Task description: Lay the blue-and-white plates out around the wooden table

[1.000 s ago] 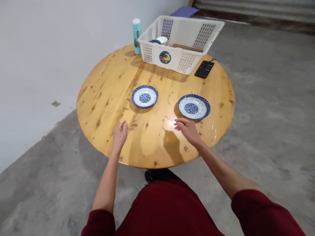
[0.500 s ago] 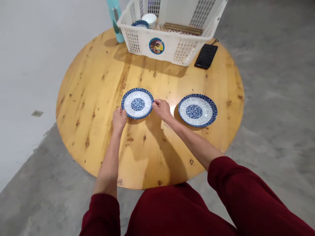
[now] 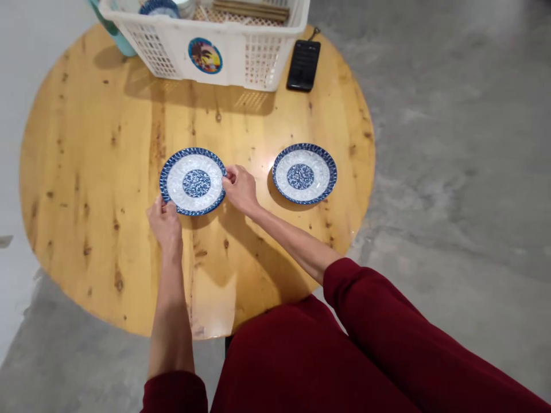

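A round blue-and-white plate (image 3: 196,182) with a dark blue patterned rim is held between my two hands, over the middle of the wooden table. My left hand (image 3: 166,226) pinches its lower left rim, thumb on top. The fingers of my right hand (image 3: 239,187) are closed on the right rim. Whether the plate's underside touches the table, I cannot tell. A second plate (image 3: 305,173) of the same pattern lies to the right, apart from my right hand.
A white plastic basket (image 3: 232,54) stands at the back of the round table (image 3: 94,172), with a blue-rimmed dish (image 3: 158,8), white bowls (image 3: 186,8) and brown sticks (image 3: 252,10) inside. A black phone (image 3: 303,65) lies right of it; a turquoise bottle (image 3: 123,41) stands left.
My view has shifted right and downward, so the table and basket appear farther left. Both hands still grip the same plate, which looks slightly larger. The second plate has stayed on the table.
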Motion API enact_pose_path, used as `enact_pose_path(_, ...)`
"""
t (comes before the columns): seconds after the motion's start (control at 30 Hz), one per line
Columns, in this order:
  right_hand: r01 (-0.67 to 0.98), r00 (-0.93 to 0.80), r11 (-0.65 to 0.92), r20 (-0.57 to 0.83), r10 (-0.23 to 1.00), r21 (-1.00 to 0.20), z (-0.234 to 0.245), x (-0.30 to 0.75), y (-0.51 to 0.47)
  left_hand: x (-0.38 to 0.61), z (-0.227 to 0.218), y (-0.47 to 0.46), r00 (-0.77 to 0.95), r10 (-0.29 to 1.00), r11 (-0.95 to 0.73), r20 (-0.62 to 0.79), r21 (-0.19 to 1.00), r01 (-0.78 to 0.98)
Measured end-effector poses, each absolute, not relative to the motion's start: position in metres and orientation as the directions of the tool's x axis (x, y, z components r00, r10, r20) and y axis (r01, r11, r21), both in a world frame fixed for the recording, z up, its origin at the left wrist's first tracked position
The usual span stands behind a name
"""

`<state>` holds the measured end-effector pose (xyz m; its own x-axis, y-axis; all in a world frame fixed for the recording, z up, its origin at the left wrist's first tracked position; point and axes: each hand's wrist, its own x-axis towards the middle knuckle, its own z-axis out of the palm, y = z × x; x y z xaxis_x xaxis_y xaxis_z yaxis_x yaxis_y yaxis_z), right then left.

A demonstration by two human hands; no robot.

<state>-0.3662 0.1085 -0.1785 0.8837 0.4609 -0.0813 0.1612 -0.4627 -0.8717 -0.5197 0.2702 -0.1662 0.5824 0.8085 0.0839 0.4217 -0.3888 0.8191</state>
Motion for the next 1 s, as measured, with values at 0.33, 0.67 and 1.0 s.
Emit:
enact_pose_path(0.33, -0.088, 0.932, -0.288, -0.181, 0.314, -0.954, -0.154, -0.477, 0.03, -0.599, -0.13, 0.214, 0.631, 0.769, -0.208, -0.102, 0.894, 0.398)
enact_pose_path(0.67, -0.28, 0.957, -0.339, -0.287, -0.032, -0.898, -0.185, -0.609, -0.025, -0.673, -0.16, 0.184, 0.814, 0.466, -0.055, -0.347, 0.907, 0.418)
enact_pose_path(1.0, -0.292, 0.956, -0.224, -0.279, -0.087, -0.93, -0.207, -0.648, -0.005, -0.675, -0.186, 0.217, 0.895, 0.38, -0.154, -0.233, 0.938, 0.309)
